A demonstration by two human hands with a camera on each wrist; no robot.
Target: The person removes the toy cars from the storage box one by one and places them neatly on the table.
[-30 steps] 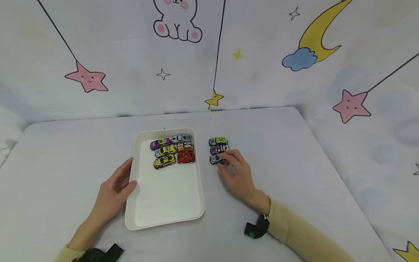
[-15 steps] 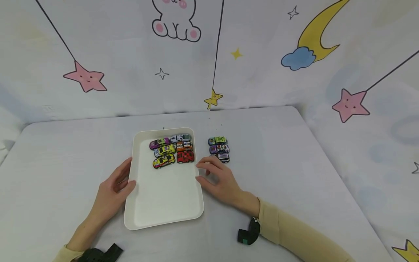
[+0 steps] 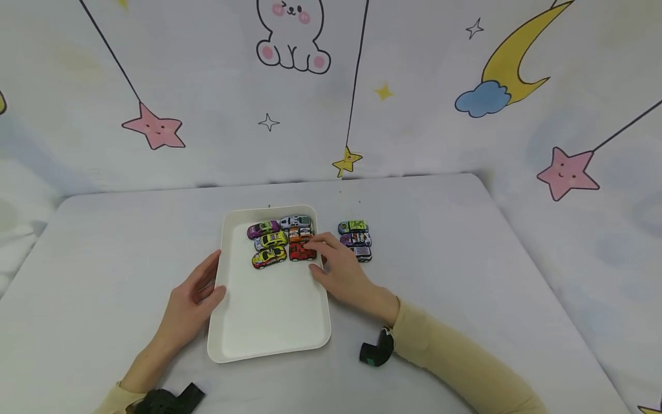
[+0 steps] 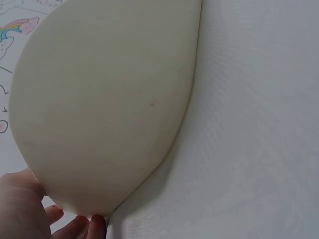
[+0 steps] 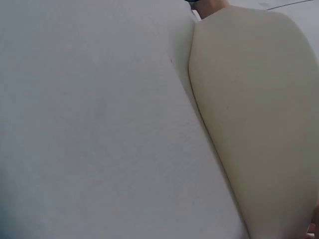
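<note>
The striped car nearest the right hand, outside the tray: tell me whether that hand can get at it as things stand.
Probably yes. The right hand lies at the tray's right rim, fingers at the red car, and the striped car sits on bare table just beside its knuckles. Nothing lies between them.

Place: a child's playroom or nursery-style corner.
Walls: pale backdrop (image 3: 207,86) printed with a cartoon bunny (image 3: 293,35), hanging stars, moon and cloud.
Tabletop (image 3: 455,253): covered in plain white cloth.
Playthings: small toy cars (image 3: 281,241) in a white tray (image 3: 269,322).
</note>
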